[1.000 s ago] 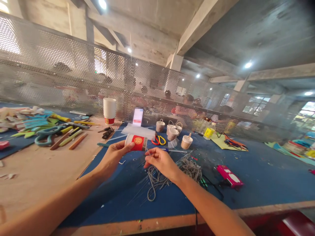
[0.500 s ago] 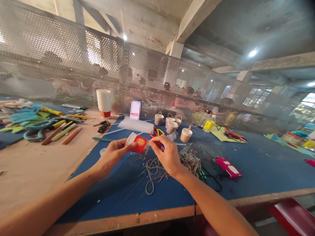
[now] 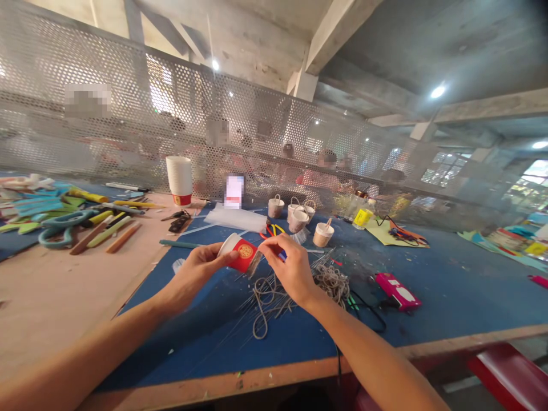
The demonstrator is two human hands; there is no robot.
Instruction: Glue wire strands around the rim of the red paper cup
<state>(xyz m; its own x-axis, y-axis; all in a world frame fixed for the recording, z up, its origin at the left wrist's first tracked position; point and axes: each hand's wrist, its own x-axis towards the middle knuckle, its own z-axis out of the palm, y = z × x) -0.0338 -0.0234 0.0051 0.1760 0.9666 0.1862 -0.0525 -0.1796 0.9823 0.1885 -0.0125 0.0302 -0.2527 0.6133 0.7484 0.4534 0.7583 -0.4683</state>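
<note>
A red and white paper cup (image 3: 245, 255) lies tilted on its side in the air, with my left hand (image 3: 204, 264) closed round its white rim end. Grey cord is wound at the cup's other end. There my right hand (image 3: 287, 264) pinches with thumb and forefinger; what is between them looks like cord but is too small to be sure. Below and right of my right hand, a tangle of grey cord (image 3: 333, 283) and thin wires rests on the blue mat (image 3: 201, 337). Pliers with red and yellow handles (image 3: 274, 230) lie behind the hands.
Several small cord-wrapped cups (image 3: 298, 219) stand at the back, near a phone (image 3: 234, 191) and plastic wrap (image 3: 235, 218). A cup stack (image 3: 180, 180), scissors (image 3: 64, 228) and clay-coloured sticks are left. A magenta device (image 3: 398, 292) and bottles (image 3: 363, 214) are right. A perforated screen (image 3: 257, 131) stands behind.
The cup has turned slightly in my left hand, its wound end tipping a little lower. My right hand keeps its pinch beside it, almost unmoved.
</note>
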